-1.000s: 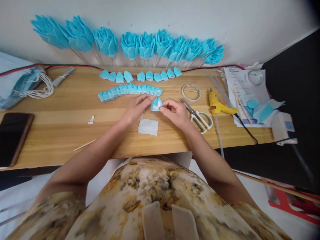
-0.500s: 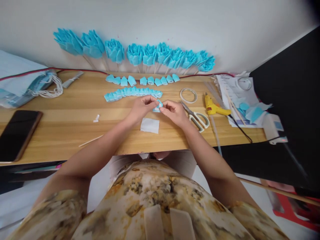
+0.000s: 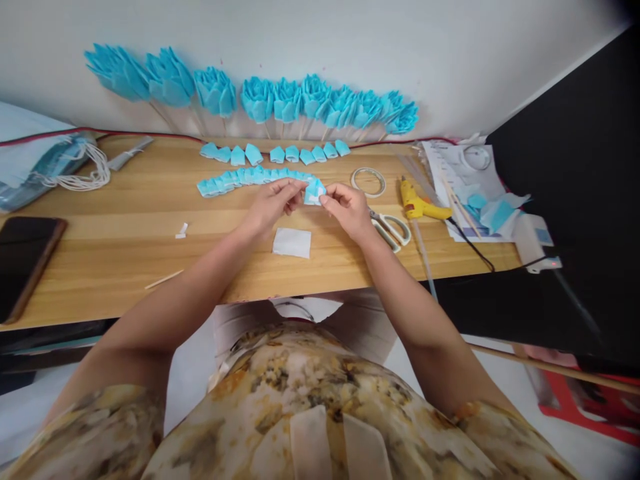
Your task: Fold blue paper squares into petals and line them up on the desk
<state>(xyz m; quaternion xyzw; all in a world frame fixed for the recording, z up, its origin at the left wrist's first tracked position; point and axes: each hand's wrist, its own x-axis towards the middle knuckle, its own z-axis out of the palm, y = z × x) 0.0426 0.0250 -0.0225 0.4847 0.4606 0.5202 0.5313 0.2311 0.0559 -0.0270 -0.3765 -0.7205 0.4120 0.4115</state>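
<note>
Between my two hands, just above the table, is a small folded blue petal point(image 3: 313, 191) with a white patch on its face. The fingers of my left hand point(image 3: 276, 200) pinch its left side. On the opposite side, the thumb and fingers of my right hand point(image 3: 349, 206) close on its right edge. Below the hands a white square of fabric point(image 3: 292, 243) lies flat on the wood. Behind them runs an overlapping row of blue petals point(image 3: 245, 179), partly covered by my left hand. Farther back is another line of separate petals point(image 3: 277, 155).
Blue flowers on sticks point(image 3: 257, 99) lean along the wall. To the right are a tape roll point(image 3: 368, 171), scissors point(image 3: 395, 229), a yellow glue gun point(image 3: 420, 203) and papers point(image 3: 465, 180). A phone point(image 3: 27, 257) and a thin stick point(image 3: 163, 279) lie left.
The blue petal has been turned and spread flatter, so more of its face shows. My hands have lifted slightly and moved a little apart. The whole view has shifted slightly.
</note>
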